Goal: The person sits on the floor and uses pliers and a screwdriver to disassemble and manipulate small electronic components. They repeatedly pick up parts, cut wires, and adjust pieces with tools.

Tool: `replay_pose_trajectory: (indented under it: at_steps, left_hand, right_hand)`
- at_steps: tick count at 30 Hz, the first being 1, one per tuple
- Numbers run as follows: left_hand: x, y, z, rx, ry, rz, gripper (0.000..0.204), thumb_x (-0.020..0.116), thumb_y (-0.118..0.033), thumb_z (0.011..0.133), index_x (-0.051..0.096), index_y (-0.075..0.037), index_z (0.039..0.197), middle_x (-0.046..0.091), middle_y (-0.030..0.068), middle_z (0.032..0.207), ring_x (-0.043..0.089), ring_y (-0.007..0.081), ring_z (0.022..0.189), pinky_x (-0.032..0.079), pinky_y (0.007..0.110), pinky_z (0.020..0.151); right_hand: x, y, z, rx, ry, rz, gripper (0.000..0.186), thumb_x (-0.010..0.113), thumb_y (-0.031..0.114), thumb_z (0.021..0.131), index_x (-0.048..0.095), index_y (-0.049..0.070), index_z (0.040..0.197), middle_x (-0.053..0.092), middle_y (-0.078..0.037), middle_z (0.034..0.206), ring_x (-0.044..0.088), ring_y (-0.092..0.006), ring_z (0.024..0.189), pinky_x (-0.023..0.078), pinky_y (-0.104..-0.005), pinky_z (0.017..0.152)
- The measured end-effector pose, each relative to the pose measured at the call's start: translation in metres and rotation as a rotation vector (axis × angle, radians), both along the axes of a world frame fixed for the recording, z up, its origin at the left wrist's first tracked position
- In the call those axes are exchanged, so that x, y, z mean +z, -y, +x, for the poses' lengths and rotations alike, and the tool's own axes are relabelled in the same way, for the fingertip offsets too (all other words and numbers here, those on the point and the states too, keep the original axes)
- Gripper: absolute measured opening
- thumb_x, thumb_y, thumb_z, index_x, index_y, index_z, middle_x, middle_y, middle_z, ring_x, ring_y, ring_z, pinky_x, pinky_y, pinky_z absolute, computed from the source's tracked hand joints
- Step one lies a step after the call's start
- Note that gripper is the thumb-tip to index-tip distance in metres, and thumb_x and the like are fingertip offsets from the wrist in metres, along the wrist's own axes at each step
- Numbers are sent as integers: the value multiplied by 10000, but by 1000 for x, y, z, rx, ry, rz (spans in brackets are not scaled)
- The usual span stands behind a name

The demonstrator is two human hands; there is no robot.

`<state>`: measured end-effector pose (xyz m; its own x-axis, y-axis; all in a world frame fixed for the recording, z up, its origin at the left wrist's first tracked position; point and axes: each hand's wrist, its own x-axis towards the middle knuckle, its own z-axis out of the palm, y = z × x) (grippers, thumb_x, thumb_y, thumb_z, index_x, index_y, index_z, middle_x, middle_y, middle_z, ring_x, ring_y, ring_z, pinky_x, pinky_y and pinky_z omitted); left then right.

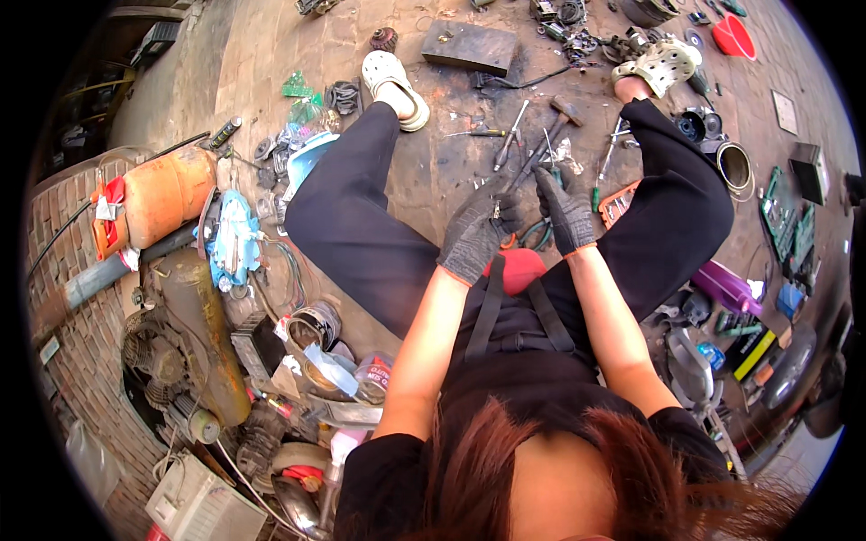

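Observation:
Grey work gloves cover both my hands, which are raised between my knees. My left hand [475, 225] is closed, with a small shiny metal piece [496, 210] showing at its fingers. To its right, a short gap away, my right hand [566, 213] has its fingers curled together; whatever they grip is too small to name. Pliers [539, 236] with orange and dark green handles show between and below the hands. On the ground just beyond lie a hammer [566, 111], a screwdriver [511, 137] and another thin tool with a yellow handle [488, 132].
A metal box [470, 47] stands ahead, near my left shoe. An orange gas cylinder [169, 197] lies at the left, above a heap of machine parts. At the right are an orange tray [618, 206], a green tool case [787, 221] and a red bowl [733, 37].

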<state>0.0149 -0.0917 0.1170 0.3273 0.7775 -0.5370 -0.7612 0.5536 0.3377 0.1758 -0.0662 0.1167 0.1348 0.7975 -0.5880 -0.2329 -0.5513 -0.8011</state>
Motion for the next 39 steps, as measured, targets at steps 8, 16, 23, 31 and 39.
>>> replay_pose_trajectory:
  at_steps: [8,16,23,31,39]
  left_hand:
    - [55,-9,17,201,26,232,492,497,-152,937,346,27,1369,445,192,1340,448,272,1236,348,383,1067]
    - [96,-12,26,134,-49,316,471,427,-213,964,362,46,1351,448,170,1337,463,253,1208,360,378,1043]
    - [96,-7,20,157,-793,529,301,583,-78,869,562,23,1151,569,107,1156,540,166,1046,433,294,896]
    - [115,-12,19,232,-707,176,185,632,7,814,638,25,998,643,49,897,587,101,803,466,228,746]
    - [110,-11,23,303,-644,168,179,639,15,812,638,29,990,648,65,904,593,108,826,471,233,749]
  right_hand:
    - [76,7,-11,252,130,198,229,666,223,832,648,11,917,594,-2,741,525,-75,674,428,-238,598]
    - [102,5,-11,234,-2,95,191,671,180,823,644,-2,872,577,16,686,492,-49,634,416,-229,582]
    - [110,7,-2,284,255,298,195,662,181,821,618,-5,860,544,-15,661,495,-80,628,425,-252,588]
    - [125,3,2,327,-38,105,190,615,178,864,647,14,952,617,-7,711,518,-60,623,432,-223,583]
    - [124,3,-2,321,34,213,195,619,158,863,641,-6,965,630,-24,736,561,-64,672,453,-213,616]
